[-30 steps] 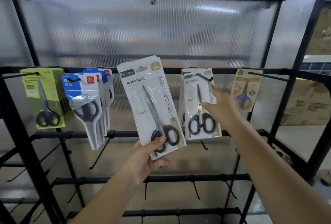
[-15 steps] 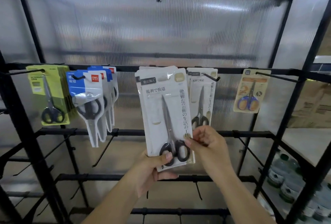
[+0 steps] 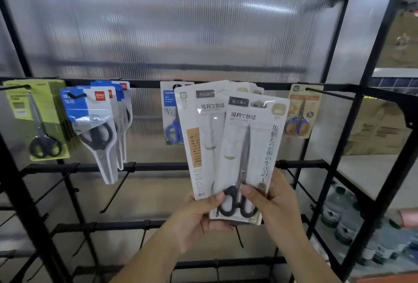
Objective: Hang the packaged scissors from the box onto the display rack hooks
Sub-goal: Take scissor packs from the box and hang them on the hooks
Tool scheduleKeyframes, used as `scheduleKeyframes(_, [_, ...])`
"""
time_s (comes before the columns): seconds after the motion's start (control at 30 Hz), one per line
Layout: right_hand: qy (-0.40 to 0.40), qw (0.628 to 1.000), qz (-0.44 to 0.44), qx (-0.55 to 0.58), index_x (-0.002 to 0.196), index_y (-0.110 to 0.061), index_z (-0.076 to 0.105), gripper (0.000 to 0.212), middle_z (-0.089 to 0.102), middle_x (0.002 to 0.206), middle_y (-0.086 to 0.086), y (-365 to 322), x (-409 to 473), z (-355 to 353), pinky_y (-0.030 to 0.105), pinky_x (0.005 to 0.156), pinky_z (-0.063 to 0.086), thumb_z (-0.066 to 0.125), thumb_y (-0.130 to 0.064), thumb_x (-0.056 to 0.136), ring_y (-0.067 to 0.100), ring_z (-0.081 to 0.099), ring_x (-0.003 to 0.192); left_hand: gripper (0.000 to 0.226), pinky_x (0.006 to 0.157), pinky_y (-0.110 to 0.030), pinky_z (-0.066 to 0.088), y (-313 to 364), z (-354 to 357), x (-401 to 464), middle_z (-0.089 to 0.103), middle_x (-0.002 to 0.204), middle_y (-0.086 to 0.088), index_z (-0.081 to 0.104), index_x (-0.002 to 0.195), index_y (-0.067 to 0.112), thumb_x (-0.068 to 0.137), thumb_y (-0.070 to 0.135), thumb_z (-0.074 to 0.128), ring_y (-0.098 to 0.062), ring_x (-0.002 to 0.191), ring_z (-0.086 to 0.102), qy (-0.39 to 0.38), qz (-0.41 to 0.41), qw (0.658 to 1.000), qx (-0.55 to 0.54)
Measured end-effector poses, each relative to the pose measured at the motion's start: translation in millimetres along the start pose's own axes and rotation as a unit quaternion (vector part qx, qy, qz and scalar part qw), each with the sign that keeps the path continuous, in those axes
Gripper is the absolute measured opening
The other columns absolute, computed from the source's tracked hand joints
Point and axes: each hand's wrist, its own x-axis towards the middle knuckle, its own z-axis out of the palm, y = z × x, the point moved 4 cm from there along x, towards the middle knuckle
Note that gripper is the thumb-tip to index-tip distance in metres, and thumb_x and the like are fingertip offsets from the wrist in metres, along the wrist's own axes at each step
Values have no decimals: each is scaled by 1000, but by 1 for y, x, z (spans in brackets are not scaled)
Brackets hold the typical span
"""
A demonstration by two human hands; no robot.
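Head view: a person's left hand [image 3: 194, 217] and right hand [image 3: 274, 203] together grip the bottom edge of a fanned stack of white scissor packs [image 3: 246, 147], thumbs pressed on the front pack over the black handles, fingers curled behind. The stack is held upright in front of the black display rack [image 3: 334, 165], its top edge level with the upper rail. Hanging from hooks along that rail are green packs [image 3: 38, 119] at far left, blue-and-white packs [image 3: 97, 124] beside them, a blue-handled pair [image 3: 173, 113] partly hidden behind the held stack, and a small blue-and-orange pair [image 3: 300, 110] at right. Water bottles [image 3: 343, 217] stand at lower right.
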Motion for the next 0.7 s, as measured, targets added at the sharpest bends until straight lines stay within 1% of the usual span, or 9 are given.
scheduleKeyframes(0.1, [41,999,-22,16,112,-22,51,50,68,90,-27,-1,1,-7,5,65,47,61,14,79,-8,64,81,65,49,-32,56,1,5,2,72,93,-17,75,98,11,41,36,94,-29,72,71,-13,9,1000,-6])
scheduleKeyframes(0.23, [59,995,-18,81,129,-34,41,64,71,104,-4,-3,4,-16,30,77,57,57,8,84,14,68,95,48,49,-33,57,2,5,2,72,89,-16,70,103,9,63,34,82,-28,68,70,-22,14,998,-52])
scheduleKeyframes(0.37, [67,989,4,130,139,-20,39,63,69,112,-7,0,11,-28,36,82,57,57,-5,81,18,67,101,52,50,-33,57,8,4,-3,71,84,-16,75,84,13,42,37,94,-28,66,70,-33,26,997,-60])
scheduleKeyframes(0.43, [67,990,2,123,143,-32,32,70,67,117,-3,-2,13,-33,43,90,52,53,1,85,20,65,105,60,51,-34,58,9,0,-4,70,99,-23,73,95,11,46,38,93,-36,79,71,-18,19,998,-58])
scheduleKeyframes(0.53, [62,997,-50,-15,139,-47,27,75,63,102,-33,-15,18,-38,23,77,53,50,5,90,18,68,88,63,56,-34,59,7,-11,-6,66,112,-24,54,124,8,72,37,75,-40,94,68,5,17,998,-56])
scheduleKeyframes(0.57, [55,995,-48,-65,140,-45,26,72,60,94,-38,-16,20,-39,25,79,55,52,0,91,22,68,79,65,57,-35,59,7,-14,-7,65,114,-24,52,126,8,72,37,75,-40,96,67,9,18,998,-56])
scheduleKeyframes(0.6, [49,992,-40,-106,142,-41,27,68,59,80,-36,-16,22,-40,14,81,43,54,-6,91,18,65,63,68,57,-35,58,8,-17,-8,65,114,-25,53,123,10,68,40,79,-41,97,67,12,20,998,-58])
scheduleKeyframes(0.63, [46,989,-32,-134,143,-38,29,65,54,65,-27,-17,24,-41,4,58,44,56,-11,91,10,55,47,73,57,-35,58,8,-19,-9,65,115,-25,56,119,11,60,43,85,-41,97,66,14,21,998,-56])
scheduleKeyframes(0.7, [50,986,-22,-158,142,-39,33,63,56,75,-23,-20,26,-43,4,51,41,59,-15,90,4,53,46,80,57,-35,58,8,-23,-9,64,114,-26,58,114,13,48,44,91,-41,96,66,21,18,998,-52])
